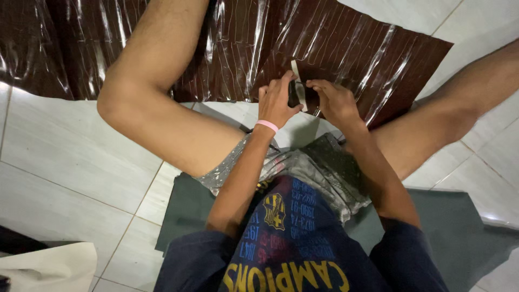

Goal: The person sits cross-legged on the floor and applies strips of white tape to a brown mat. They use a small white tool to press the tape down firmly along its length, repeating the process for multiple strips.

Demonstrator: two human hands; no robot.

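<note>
While my left hand (277, 103) and right hand (334, 101) both pinch the small dark strip (294, 93) w/ closed fingers, I'd keep it flat vs the glossy brown sheet (346, 48).

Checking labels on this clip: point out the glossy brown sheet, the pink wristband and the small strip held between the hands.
glossy brown sheet (346, 43), head view, on its shiny lined surface.
pink wristband (267, 126), head view, on the band's middle.
small strip (295, 70), head view, on its pale upper end.
</note>
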